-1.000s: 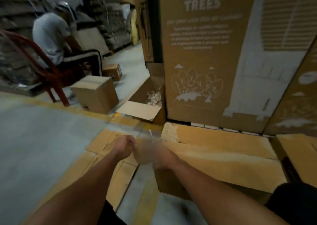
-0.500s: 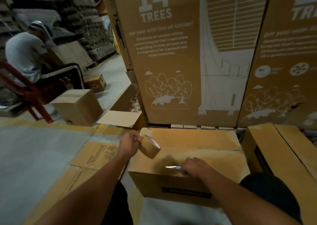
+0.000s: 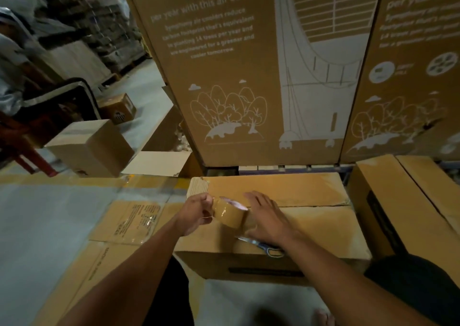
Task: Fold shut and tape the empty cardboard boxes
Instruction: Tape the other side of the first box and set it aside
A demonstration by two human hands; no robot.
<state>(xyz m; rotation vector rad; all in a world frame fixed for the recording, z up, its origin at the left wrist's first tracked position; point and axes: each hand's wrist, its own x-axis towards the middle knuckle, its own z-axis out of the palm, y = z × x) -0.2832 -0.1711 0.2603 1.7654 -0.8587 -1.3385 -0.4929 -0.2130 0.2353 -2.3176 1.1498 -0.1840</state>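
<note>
Left hand (image 3: 196, 213) holds tape roll (image 3: 230, 213); right hand (image 3: 267, 217) presses box (image 3: 311, 228).

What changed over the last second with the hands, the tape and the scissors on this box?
The right hand let go of the blue-handled scissors, now lying on the closed brown cardboard box, and moved forward, fingers spread flat on the lid beside the brown packing tape roll. The left hand still grips the roll, now lowered to the lid. The box stayed put.
</note>
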